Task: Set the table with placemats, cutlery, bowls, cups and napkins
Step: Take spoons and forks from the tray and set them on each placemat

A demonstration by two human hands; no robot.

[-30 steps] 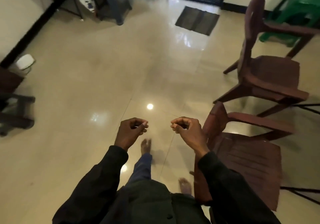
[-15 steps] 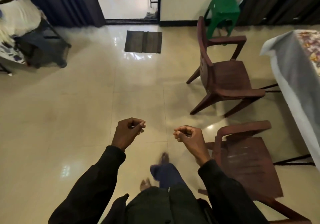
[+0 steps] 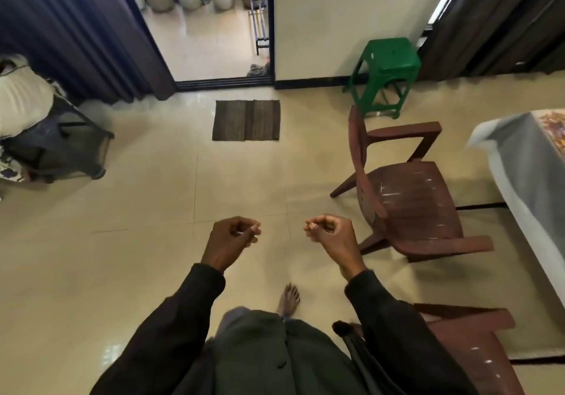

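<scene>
Plainly, the move ahead turns on where the table (image 3: 516, 162) lies from the hands. We see only its near corner, at the right edge of the frame, draped in a grey cloth (image 3: 501, 180) with a patterned cloth (image 3: 553, 128) on top. We cannot tell whether that patterned piece is a placemat. The table's visible edge runs from the middle right down towards the lower right. The left hand (image 3: 232, 238) and right hand (image 3: 331, 235) are raised side by side at the centre, over bare floor tiles and well apart from the table. On both, the fingers are curled in towards the palm with the thumb tip against the forefinger, and we can make out nothing held in either. The right hand is the nearer one, with the table lying to its right and slightly higher in the frame. A brown plastic chair (image 3: 409, 208) stands between that hand and the table, and a second chair (image 3: 467, 342) sits at the lower right. No cutlery, bowls, cups or napkins are in view, so we judge that the setting is not yet under way here. We expect the next move calls for a turn to the right, passing round the chairs.
</scene>
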